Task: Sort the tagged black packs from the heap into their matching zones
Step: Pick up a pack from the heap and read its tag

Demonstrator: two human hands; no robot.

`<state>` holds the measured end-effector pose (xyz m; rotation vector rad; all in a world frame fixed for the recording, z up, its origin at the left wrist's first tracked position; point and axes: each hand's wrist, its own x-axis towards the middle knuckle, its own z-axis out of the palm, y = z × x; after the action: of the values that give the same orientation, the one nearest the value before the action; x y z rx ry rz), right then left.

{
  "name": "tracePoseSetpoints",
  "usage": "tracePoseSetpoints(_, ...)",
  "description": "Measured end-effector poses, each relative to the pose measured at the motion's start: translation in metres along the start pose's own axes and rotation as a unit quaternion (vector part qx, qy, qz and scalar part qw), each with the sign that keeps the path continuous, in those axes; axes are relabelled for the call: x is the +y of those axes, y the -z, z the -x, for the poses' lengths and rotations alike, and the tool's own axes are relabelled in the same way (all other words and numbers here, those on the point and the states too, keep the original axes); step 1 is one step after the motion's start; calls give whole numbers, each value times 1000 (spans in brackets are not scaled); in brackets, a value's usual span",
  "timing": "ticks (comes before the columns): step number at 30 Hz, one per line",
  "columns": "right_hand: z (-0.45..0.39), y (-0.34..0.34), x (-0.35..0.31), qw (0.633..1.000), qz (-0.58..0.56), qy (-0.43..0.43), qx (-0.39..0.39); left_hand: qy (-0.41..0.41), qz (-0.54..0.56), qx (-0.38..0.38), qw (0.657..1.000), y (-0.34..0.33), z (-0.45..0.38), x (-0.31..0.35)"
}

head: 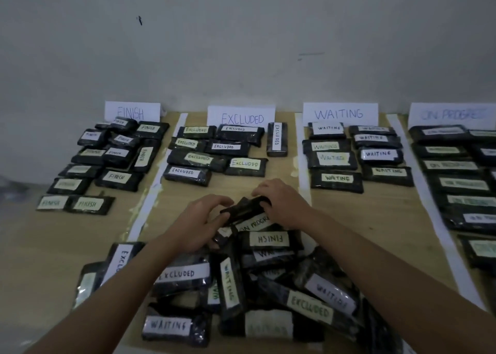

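At the far edge of the heap (249, 281), both hands meet on one black pack (245, 210) lifted off the pile: the left hand (200, 223) curls its fingers round the pack's left end, and the right hand (281, 206) grips its right end from above, so the pack sits tilted between them with its tag turned away and unreadable. Just under it on the heap lies a pack tagged ON PROGRESS (255, 224), and nearer than that one a pack tagged FINISH (269, 239), read upside down. About a dozen tagged packs show in the heap, among them four WAITING and three EXCLUDED; some overlap too much to count surely. Beyond the heap four white zone signs stand against the wall. Far left of the heap, the FINISH sign (132, 112) heads roughly thirteen packs, partly stacked. Straight beyond the heap, the EXCLUDED sign (241, 117) heads eight packs, seven lying crosswise and one turned lengthwise at the right. Beyond and to the right of the heap, the WAITING sign (340, 114) heads eight packs in two columns of four. Far right of the heap, the ON PROGRESS sign (452, 115) heads a blurred column cut by the frame edge, so its count is unclear. White paper strips (304, 165) on the wooden table (375, 219) divide the zones.
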<state>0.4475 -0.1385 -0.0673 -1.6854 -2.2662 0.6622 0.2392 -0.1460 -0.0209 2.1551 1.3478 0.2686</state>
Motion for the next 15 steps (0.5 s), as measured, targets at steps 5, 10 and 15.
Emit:
tracePoseSetpoints(5,-12,1,-3,993,-91,-18,73,53,95,9,994,10,-12,-21)
tracePoseSetpoints(10,0,-5,-15,946,-89,114,292,237,381,9,894,18,-28,-17)
tracePoseSetpoints(15,5,-14,-29,904,-41,184,384,149,507,29,848,26,-30,-20)
